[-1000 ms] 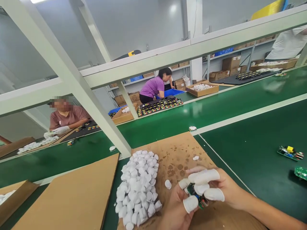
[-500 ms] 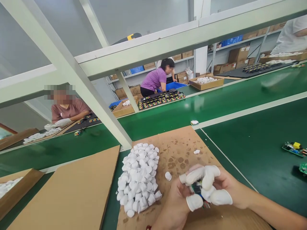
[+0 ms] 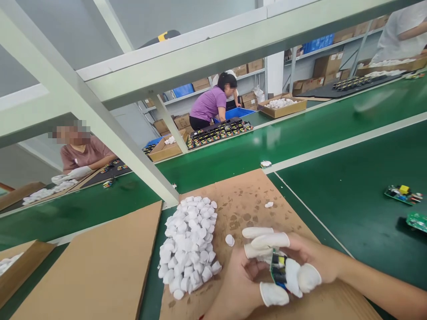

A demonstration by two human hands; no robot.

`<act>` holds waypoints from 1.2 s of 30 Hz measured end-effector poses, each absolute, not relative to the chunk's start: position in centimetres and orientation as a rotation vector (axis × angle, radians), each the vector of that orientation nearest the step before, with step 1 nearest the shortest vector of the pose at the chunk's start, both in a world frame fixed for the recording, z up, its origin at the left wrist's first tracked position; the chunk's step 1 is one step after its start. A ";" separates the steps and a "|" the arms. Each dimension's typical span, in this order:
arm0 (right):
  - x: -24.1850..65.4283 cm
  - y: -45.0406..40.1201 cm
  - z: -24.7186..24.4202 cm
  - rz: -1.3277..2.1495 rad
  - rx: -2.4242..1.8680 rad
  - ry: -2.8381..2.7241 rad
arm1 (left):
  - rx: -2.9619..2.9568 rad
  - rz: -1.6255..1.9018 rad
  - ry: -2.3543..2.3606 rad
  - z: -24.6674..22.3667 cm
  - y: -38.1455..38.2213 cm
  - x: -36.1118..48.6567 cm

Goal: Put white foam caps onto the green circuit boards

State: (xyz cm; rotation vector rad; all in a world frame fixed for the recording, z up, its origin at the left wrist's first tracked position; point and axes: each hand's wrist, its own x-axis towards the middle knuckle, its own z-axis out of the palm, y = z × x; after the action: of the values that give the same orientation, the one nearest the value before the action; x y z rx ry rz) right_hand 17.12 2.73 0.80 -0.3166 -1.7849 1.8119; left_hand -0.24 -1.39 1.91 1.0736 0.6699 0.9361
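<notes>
Grip: left hand point(image 3: 238, 278) and right hand point(image 3: 312, 258), wearing white rubbery finger covers point(image 3: 274, 294), together grasp a small green circuit board point(image 3: 278, 266) with black and yellow components.
Board position: raised over a flat brown cardboard sheet point(image 3: 230, 206), tilted between the fingers, apparently so both hands can steady it.
White form point(image 3: 293, 276): against the board on the right-hand side; loose piece or covered finger, cannot tell.
White pile: small rounded white pieces point(image 3: 188, 249), heaped on the sheet near the left hand, presumably for easy reach.
Worktop, dark green point(image 3: 350, 200): another component-laden board point(image 3: 403, 194) lies well apart, likely to avoid knocks.
</notes>
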 end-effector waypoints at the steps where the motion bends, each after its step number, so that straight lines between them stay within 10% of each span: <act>1: 17.1 2.8 0.9 1.807 -0.303 -1.820 | 1.090 0.923 0.675 2.2 -1.4 -0.3; 36: 16.9 2.9 2.2 1.586 -0.388 -2.098 | 1.014 0.887 0.653 2.9 -1.3 0.9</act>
State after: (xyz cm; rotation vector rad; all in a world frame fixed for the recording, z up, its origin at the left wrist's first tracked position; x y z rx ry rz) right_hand 16.90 2.88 2.24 -0.3880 -2.0978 1.5859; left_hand 0.93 -1.30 2.85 1.0144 0.6530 0.8871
